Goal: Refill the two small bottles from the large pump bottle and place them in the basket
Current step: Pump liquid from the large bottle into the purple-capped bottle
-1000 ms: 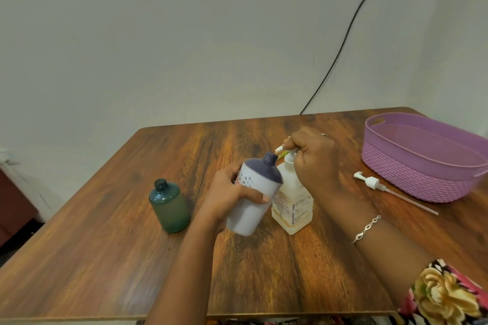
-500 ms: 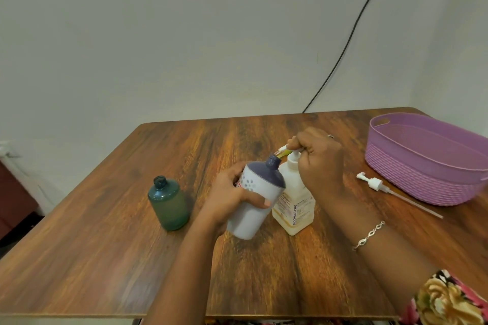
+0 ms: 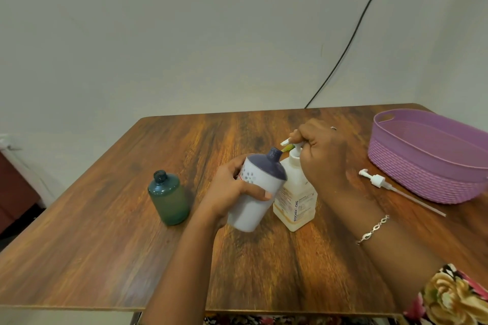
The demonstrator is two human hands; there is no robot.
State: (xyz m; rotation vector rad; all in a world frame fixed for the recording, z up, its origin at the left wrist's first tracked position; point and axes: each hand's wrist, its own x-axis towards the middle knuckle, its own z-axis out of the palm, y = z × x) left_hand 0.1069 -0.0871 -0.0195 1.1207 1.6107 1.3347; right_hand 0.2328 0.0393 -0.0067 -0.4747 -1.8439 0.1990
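My left hand (image 3: pixel 232 190) grips a small white bottle with a dark purple top (image 3: pixel 257 192), tilted so its open neck sits just under the pump nozzle. My right hand (image 3: pixel 322 155) rests curled on the pump head of the large cream pump bottle (image 3: pixel 295 206), which stands upright on the table. A yellow-green streak shows at the nozzle tip by the small bottle's mouth. A second small bottle, green and uncapped (image 3: pixel 169 198), stands alone to the left. The purple basket (image 3: pixel 427 163) sits at the right with nothing visible inside.
A loose white pump with a long dip tube (image 3: pixel 388 187) lies on the wooden table (image 3: pixel 105 245) in front of the basket. A black cable runs down the wall behind the table. A dark piece of furniture shows at the far left edge.
Both hands and bottles hold nearly the same pose. My right hand has pressed slightly lower on the pump head, and the view has shifted a little.
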